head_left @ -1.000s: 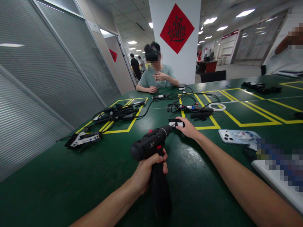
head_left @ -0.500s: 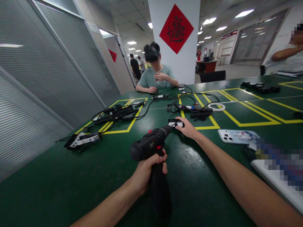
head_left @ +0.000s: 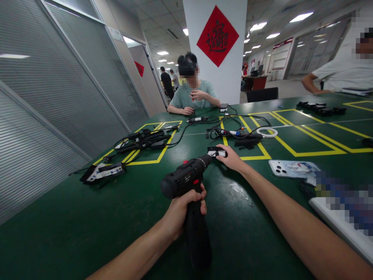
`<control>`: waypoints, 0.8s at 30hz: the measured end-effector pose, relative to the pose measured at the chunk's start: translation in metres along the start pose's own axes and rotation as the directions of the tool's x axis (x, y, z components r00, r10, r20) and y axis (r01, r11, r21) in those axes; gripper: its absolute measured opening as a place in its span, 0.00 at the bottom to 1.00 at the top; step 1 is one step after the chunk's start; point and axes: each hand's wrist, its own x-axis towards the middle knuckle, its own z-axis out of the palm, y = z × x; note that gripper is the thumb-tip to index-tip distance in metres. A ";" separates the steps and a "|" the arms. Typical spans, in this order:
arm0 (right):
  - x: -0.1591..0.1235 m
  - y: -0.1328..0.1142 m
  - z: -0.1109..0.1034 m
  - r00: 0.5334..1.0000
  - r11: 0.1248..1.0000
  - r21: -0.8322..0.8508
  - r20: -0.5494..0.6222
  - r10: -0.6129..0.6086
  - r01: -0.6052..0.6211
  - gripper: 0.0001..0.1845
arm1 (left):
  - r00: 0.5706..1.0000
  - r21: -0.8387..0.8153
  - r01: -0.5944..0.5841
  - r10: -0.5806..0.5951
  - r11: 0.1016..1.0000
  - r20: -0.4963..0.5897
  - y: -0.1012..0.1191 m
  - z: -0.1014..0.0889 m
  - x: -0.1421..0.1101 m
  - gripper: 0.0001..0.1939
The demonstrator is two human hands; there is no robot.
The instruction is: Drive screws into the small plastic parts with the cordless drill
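Note:
My left hand (head_left: 186, 206) is wrapped round the handle of a black cordless drill (head_left: 186, 177) with red buttons. The drill points away from me, its front end reaching a small black-and-white part (head_left: 213, 153) on the green table (head_left: 122, 233). My right hand (head_left: 229, 156) grips that part by its right end, thumb and fingers at its edges. Whether the drill's tip touches the part, I cannot tell, since the contact spot is too small to make out.
Black cables and devices (head_left: 142, 140) lie heaped at the left, near a black-and-white assembly (head_left: 105, 171). Beyond my right hand are more cables and a white ring (head_left: 267, 132). A phone (head_left: 291, 168) lies at the right. A co-worker (head_left: 194, 93) sits across the table.
My hands, the drill and the small part stay in place. At the far right, a person in white has shifted and lowered an arm to the table's edge.

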 end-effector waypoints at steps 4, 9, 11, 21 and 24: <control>0.000 -0.001 -0.001 1.000 1.000 -0.006 0.008 -0.002 0.002 0.27 | 1.000 0.004 -0.002 0.002 1.000 -0.001 0.000 0.001 0.000 0.11; -0.001 -0.001 -0.002 1.000 1.000 -0.011 0.022 0.000 0.000 0.28 | 1.000 -0.010 0.012 -0.012 1.000 0.009 0.000 0.000 0.000 0.11; -0.002 -0.002 -0.002 1.000 1.000 -0.012 0.026 0.001 0.000 0.28 | 1.000 -0.001 0.017 -0.017 1.000 0.007 0.000 0.000 0.000 0.11; -0.003 -0.006 -0.003 1.000 1.000 -0.019 0.029 0.011 -0.011 0.29 | 1.000 0.001 0.000 0.000 1.000 -0.001 0.001 0.000 0.000 0.11; -0.003 -0.006 -0.002 0.999 1.000 -0.020 0.030 0.020 -0.019 0.28 | 1.000 -0.005 0.005 -0.005 1.000 -0.012 0.001 0.001 0.000 0.11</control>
